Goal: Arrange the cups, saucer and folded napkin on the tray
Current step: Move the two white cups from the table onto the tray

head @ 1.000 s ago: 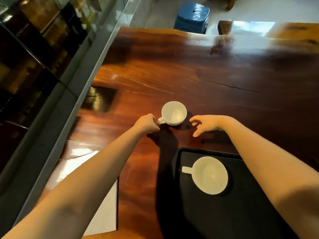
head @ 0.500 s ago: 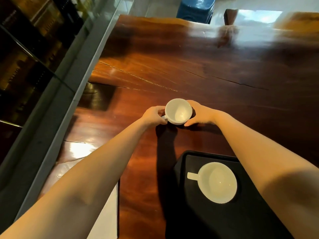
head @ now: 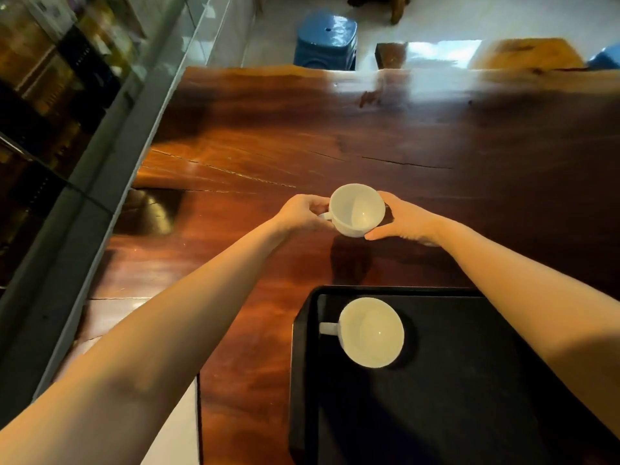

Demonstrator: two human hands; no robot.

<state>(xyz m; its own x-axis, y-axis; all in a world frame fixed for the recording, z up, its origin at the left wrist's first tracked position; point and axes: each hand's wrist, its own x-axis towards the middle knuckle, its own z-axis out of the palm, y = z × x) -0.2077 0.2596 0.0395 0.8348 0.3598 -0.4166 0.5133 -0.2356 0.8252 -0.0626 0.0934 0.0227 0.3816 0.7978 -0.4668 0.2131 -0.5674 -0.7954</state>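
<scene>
Both hands close on one empty white cup [head: 357, 209] above the wooden table [head: 369, 135]: the left hand [head: 302, 213] pinches its handle, the right hand [head: 401, 219] cups the opposite wall. Nearer the person than the hands, under the right forearm, a black tray [head: 436, 397] holds a second empty cup [head: 370, 332] in its far-left corner, handle pointing left. A white sheet [head: 174, 427], partly hidden, lies under the left forearm; a blue stool [head: 325, 40] stands beyond the table's far edge.
</scene>
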